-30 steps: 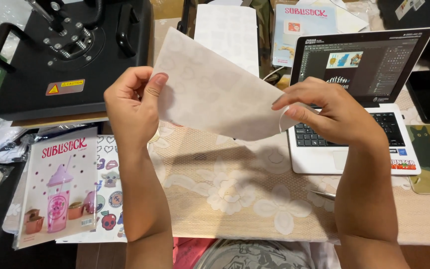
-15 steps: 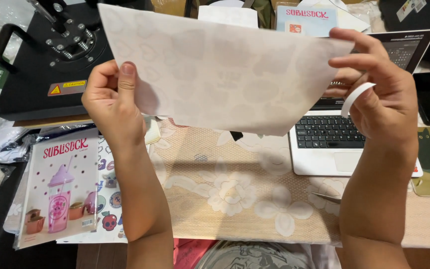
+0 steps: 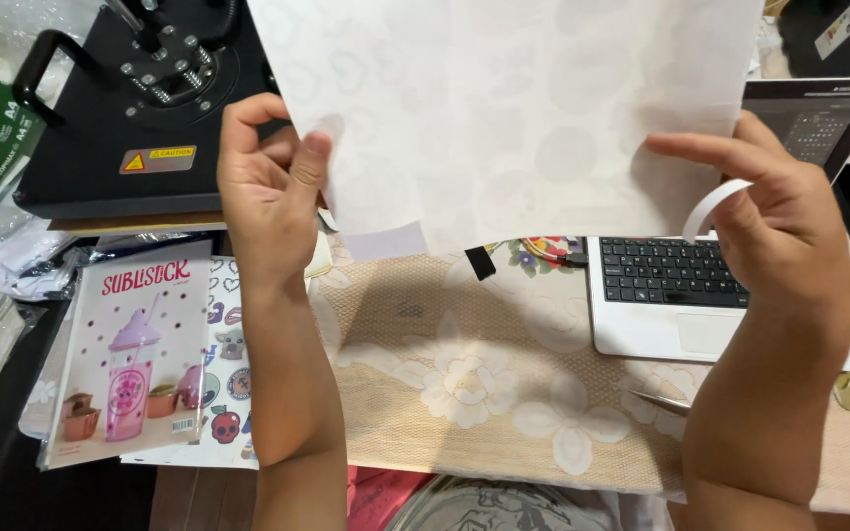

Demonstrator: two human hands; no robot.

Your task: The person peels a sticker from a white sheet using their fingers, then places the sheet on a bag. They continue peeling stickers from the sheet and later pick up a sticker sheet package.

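Printed transfer sheet (image 3: 504, 108) is raised above the floral tablecloth (image 3: 464, 383), its faint pattern side facing the camera, left hand (image 3: 268, 192) pinching its edge, right hand (image 3: 774, 221) gripping the opposite edge, heat press (image 3: 140, 108) closed, unused.

The sheet (image 3: 514, 108) hides most of the laptop's screen (image 3: 819, 123).

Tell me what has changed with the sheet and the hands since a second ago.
Both hands raised the white sheet and spread it flat toward the camera; it now hides most of the laptop screen. The left hand and right hand keep their grip on its edges. The heat press and sticker pack stayed put.
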